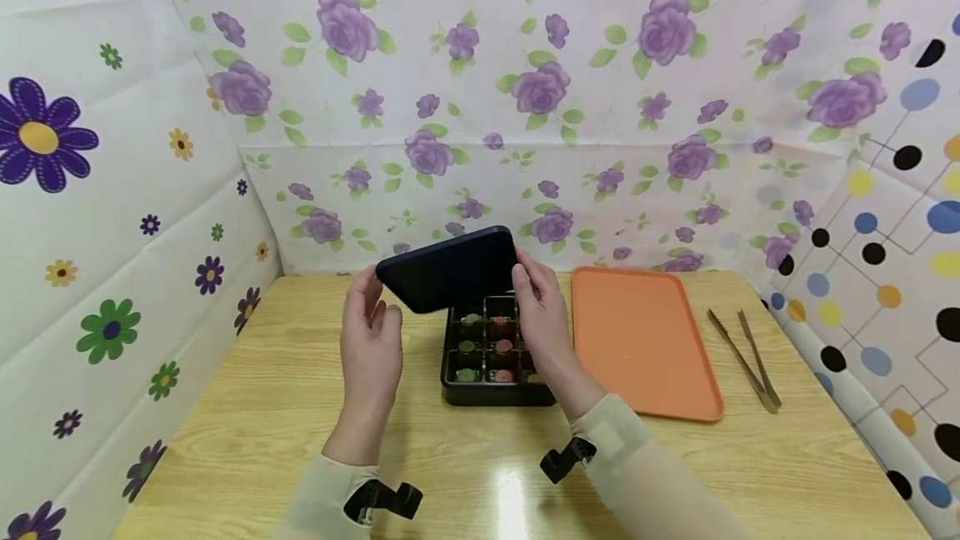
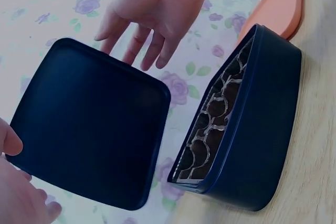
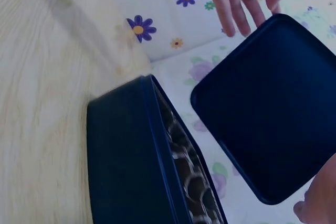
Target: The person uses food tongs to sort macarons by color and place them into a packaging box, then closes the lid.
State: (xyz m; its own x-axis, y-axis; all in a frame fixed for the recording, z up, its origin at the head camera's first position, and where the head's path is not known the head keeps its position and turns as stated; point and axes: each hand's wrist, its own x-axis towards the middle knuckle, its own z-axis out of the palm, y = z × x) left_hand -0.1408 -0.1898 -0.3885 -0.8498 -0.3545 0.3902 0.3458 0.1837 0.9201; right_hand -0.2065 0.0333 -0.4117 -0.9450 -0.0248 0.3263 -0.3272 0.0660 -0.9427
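head: above and behind hands, looking forward-down, mid-range | left wrist: close beneath lid (image 2: 89, 124) | right wrist: close, opposite side | shared: lid, box (image 2: 247, 124)

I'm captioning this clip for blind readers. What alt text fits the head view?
Two hands hold a dark blue lid tilted above an open dark box of green and reddish sweets: the left hand at its left edge, the right hand at its right. An orange tray and tongs lie to the right on the wooden table.
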